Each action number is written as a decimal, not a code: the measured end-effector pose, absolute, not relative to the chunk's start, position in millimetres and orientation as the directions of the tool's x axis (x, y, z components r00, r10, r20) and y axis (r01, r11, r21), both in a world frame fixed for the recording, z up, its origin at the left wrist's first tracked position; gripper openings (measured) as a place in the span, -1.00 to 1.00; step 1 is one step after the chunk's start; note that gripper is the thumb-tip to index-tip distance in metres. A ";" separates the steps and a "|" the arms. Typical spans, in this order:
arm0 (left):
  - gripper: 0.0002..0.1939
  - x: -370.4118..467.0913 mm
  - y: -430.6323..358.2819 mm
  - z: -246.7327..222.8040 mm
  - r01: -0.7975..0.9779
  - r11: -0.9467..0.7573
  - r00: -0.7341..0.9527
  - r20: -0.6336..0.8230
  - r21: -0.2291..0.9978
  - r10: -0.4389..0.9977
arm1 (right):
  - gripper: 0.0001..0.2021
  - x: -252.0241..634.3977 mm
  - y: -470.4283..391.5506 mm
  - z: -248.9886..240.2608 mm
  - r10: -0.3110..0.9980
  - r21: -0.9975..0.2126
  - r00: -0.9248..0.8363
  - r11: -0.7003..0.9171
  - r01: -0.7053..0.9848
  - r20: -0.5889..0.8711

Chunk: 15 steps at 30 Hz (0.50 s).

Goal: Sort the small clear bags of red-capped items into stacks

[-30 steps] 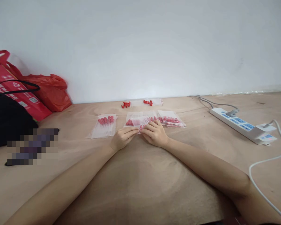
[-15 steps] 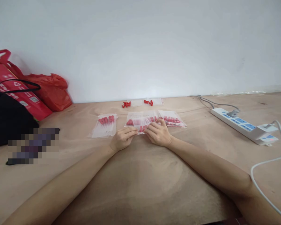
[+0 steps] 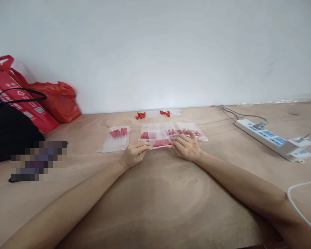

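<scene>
A small clear plastic bag point(image 3: 160, 142) with several red-ended pieces inside is stretched between my hands. My left hand point(image 3: 135, 153) pinches its left end, thumb and fingers together. At the right end, my right hand point(image 3: 187, 147) has its fingers closed on the bag's near edge. Just behind lie more filled bags point(image 3: 143, 135), partly covered by the held one. A stack of similar bags point(image 3: 200, 133) sits beyond my right hand and is partly hidden by it. To the left rests another group of bags point(image 3: 116, 138) with red-ended pieces and thin pale stems.
Near the wall are loose red pieces point(image 3: 140, 115) and flat clear bags point(image 3: 152, 113). A white power strip point(image 3: 264, 135) with cables lies at right. Red bags point(image 3: 59, 100), a black bag point(image 3: 12, 133) and a blurred-out dark object point(image 3: 40, 160) are at left.
My right hand has slid to the right along the bag's near edge, so more of the red-ended pieces show between my hands. My left hand stays almost in place.
</scene>
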<state>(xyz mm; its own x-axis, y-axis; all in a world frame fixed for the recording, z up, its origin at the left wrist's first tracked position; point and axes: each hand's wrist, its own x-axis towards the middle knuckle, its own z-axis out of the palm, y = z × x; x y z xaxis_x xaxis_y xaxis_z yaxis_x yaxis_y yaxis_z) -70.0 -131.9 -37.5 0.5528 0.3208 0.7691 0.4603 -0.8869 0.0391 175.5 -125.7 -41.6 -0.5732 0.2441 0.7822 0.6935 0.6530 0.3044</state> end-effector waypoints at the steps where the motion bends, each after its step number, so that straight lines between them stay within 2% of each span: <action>1: -0.86 -70.5 -131.5 -37.8 0.459 -0.887 0.547 0.769 0.054 0.330 | -0.71 176.0 -125.3 -41.6 0.237 0.303 -0.567 0.653 0.694 0.789; 4: -0.88 -71.5 -130.8 -37.7 0.504 -0.848 0.482 0.761 0.165 0.435 | -0.68 177.0 -122.7 -41.9 0.216 0.302 -0.555 0.656 0.692 0.804; 5: -0.83 -71.3 -130.6 -37.3 0.526 -0.814 0.436 0.745 0.245 0.506 | -0.67 177.0 -121.5 -42.1 0.216 0.297 -0.550 0.658 0.692 0.807; 7: -0.59 -69.5 -129.7 -36.2 0.512 -0.718 0.330 0.664 0.471 0.671 | -0.66 175.9 -119.4 -42.5 0.220 0.285 -0.541 0.659 0.696 0.812; 9: -0.46 -65.0 -128.3 -35.3 0.378 -0.588 0.290 0.511 0.715 0.809 | -0.66 173.1 -118.5 -42.7 0.219 0.280 -0.533 0.657 0.700 0.817; 11: -0.48 -57.3 -127.5 -34.7 0.211 -0.413 0.322 0.336 0.886 0.885 | -0.66 169.1 -119.4 -42.4 0.213 0.281 -0.531 0.659 0.698 0.820; 13: -0.51 -48.0 -129.1 -33.9 0.096 -0.215 0.315 0.176 0.972 0.933 | -0.68 165.8 -122.2 -41.6 0.201 0.293 -0.551 0.675 0.677 0.810; 15: -0.48 -41.1 -132.8 -31.7 0.012 -0.042 0.220 0.039 0.999 0.975 | -0.71 165.4 -126.4 -40.3 0.195 0.307 -0.587 0.701 0.643 0.786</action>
<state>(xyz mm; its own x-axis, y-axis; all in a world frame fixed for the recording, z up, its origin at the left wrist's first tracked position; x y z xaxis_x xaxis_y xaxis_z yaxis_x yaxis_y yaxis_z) -41.1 -132.8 -31.7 0.2201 0.9747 0.0388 0.0117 -0.0424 0.9990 165.4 -126.4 -40.3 -0.5871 0.1949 0.7857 0.6434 0.7014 0.3068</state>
